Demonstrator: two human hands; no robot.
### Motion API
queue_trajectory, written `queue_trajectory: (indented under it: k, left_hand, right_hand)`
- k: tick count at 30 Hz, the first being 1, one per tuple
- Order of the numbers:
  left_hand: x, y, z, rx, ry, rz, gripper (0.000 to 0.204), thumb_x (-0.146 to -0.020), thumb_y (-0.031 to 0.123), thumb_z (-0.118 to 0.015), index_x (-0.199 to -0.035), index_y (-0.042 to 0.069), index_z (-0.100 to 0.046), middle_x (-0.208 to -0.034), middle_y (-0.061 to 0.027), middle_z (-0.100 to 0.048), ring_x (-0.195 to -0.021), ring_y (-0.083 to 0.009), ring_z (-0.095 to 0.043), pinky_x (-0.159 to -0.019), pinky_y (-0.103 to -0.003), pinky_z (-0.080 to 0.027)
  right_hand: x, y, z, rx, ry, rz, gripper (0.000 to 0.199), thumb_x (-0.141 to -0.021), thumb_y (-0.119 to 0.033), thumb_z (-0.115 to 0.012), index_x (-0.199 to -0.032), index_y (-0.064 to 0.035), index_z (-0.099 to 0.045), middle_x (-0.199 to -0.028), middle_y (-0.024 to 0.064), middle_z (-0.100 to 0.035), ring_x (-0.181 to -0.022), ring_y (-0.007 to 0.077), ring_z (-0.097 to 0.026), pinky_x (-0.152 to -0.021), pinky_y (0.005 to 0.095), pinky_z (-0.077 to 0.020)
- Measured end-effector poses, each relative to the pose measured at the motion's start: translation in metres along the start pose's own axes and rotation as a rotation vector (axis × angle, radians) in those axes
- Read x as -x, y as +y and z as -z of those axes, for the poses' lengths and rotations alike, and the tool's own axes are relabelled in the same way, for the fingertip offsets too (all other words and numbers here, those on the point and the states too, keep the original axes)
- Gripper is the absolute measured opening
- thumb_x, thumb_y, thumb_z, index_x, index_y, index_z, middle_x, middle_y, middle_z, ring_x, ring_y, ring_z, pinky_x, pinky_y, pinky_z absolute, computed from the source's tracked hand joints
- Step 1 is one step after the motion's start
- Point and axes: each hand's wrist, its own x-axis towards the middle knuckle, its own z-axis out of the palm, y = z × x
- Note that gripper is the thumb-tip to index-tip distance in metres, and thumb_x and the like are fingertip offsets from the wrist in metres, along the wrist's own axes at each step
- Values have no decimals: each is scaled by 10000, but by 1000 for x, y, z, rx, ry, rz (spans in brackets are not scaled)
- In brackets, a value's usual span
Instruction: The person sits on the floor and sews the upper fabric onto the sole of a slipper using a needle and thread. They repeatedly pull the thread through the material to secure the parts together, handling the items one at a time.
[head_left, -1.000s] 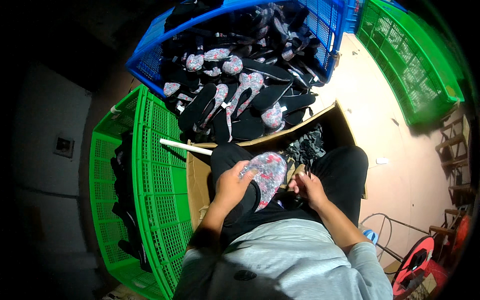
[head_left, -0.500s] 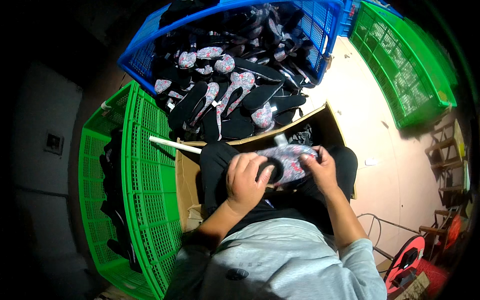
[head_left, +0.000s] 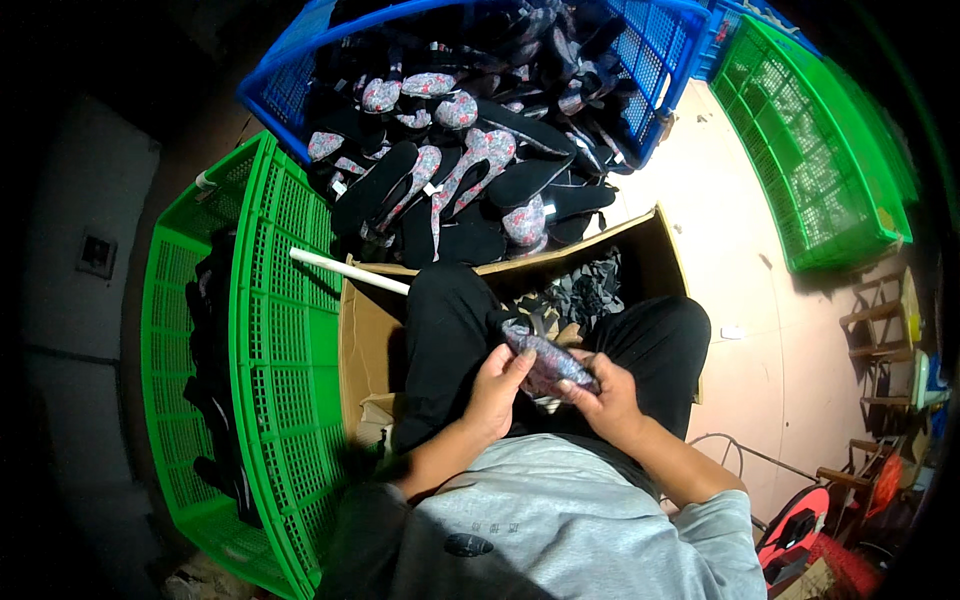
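Note:
Above my lap I hold a floral cloth slipper, grey with red and pink patches and a dark end. My left hand pinches its left side, thumb on top. Closed around its right end is my right hand. The slipper is bent and tilted, so its underside is hidden. Between my knees an open cardboard box holds crumpled dark scraps. Beyond it lies a heap of similar slippers with black soles and floral uppers, spilling from a blue crate.
On the left, a green crate stands on its side with black pieces behind its wall. A white stick crosses the box's left corner. More green crates stand far right. Wooden stools and a red round object are lower right.
Both hands have drawn the slipper nearer my body and turned it. The left hand no longer reaches around its opening. My knees have spread, showing more of the scraps in the box.

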Motion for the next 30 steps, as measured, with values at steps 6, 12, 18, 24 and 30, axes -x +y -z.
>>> queue_trajectory:
  k: [6,12,18,24,30]
  left_hand:
    - [36,19,26,-75,62,105,176,-918,116,-689,-1006,47,-553,-934,-20,-616,-879,-82,-577,-827,-256,-465]
    - [45,32,42,-104,153,19,171,-894,23,-679,-965,36,-523,-891,-6,-605,-818,-73,-584,-741,-253,-499]
    - [20,1,78,-875,241,-301,146,-862,4,-687,-873,39,-545,-839,-10,-590,-744,-73,-544,-657,-271,-459]
    - [14,47,35,-1251,298,-639,145,-861,66,-636,-818,-4,-516,-806,-177,-506,-730,-393,-516,-639,-443,-432]
    - [4,55,35,-1361,267,-640,148,-872,75,-620,-812,3,-506,-813,-190,-515,-758,-419,-530,-652,-484,-431]
  right_hand:
    - [19,-13,-27,20,-194,171,274,-769,-180,-809,-868,-7,-620,-1038,168,-707,-821,310,-699,-694,362,-548]
    - [17,-14,-56,50,-318,144,322,-833,-311,-758,-917,-32,-620,-829,152,-663,-713,338,-654,-613,401,-514]
    - [10,-7,-71,-55,-347,-167,328,-888,-298,-721,-825,-33,-538,-713,174,-606,-603,335,-593,-558,392,-461]
    - [-28,-7,-73,-335,-300,-277,197,-952,-194,-646,-960,-1,-609,-762,59,-618,-713,100,-529,-649,309,-480]
    - [-51,17,-88,-134,-257,-264,227,-935,-218,-654,-904,4,-622,-726,89,-630,-654,143,-528,-630,333,-474]
